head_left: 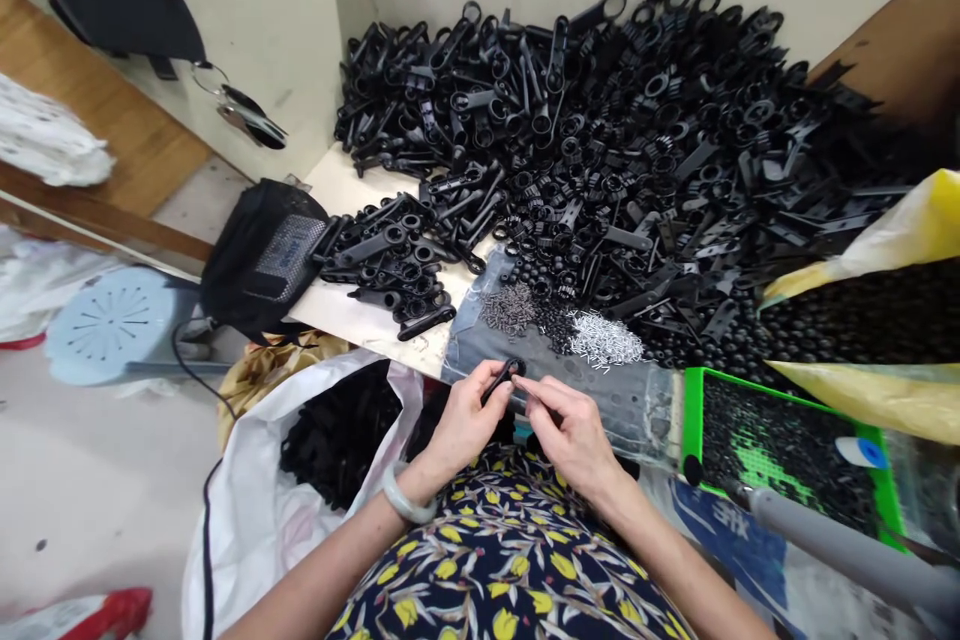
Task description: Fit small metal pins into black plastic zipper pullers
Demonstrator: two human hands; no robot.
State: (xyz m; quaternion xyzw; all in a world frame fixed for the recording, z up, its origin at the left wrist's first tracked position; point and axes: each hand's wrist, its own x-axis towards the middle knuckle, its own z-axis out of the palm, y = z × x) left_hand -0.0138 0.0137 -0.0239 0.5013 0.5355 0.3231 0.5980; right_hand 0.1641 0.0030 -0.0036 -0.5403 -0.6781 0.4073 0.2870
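Note:
My left hand [471, 417] is closed round a black plastic part with a ring-shaped end [514, 367], held above the front edge of the table. The fingertips of my right hand [568, 423] are pinched together at that ring end; whatever they hold is too small to make out. Just beyond my hands, a dark mat [540, 380] bears a pile of short white pins [606, 338], a pile of small brownish metal pieces [510, 308] and small black bits between them. A group of similar black parts [394, 255] lies to the left.
A big heap of black plastic parts [570, 120] fills the table's back. Left are a black pouch [259, 255], an open white sack [240, 480] of black parts and a blue stool [112, 325]. Right are a green tray [694, 420], yellow bag [892, 230] and grey bar [832, 540].

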